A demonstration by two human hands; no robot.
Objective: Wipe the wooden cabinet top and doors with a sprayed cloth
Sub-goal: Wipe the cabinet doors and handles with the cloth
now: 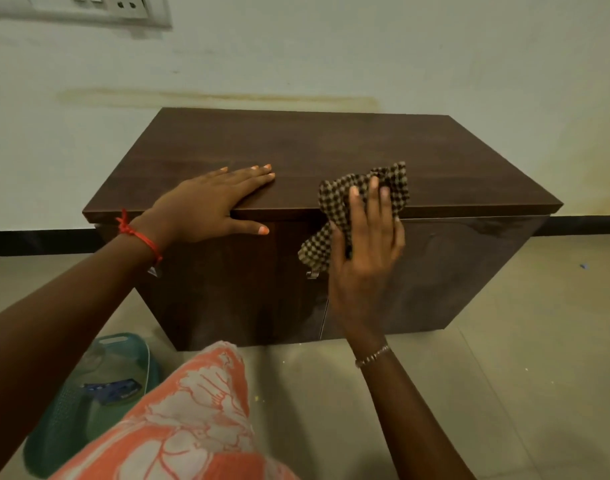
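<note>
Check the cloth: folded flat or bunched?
Bunched. The checked cloth is crumpled under the right hand, its edges sticking out unevenly over the cabinet top's front edge.

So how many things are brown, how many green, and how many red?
Brown: 2, the wooden cabinet and the checked cloth held by the right hand
Green: 1, the basket on the floor
Red: 1, the thread on the left wrist
Total: 4

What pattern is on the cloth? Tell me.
Brown-and-cream checks on the cloth, head view.
</note>
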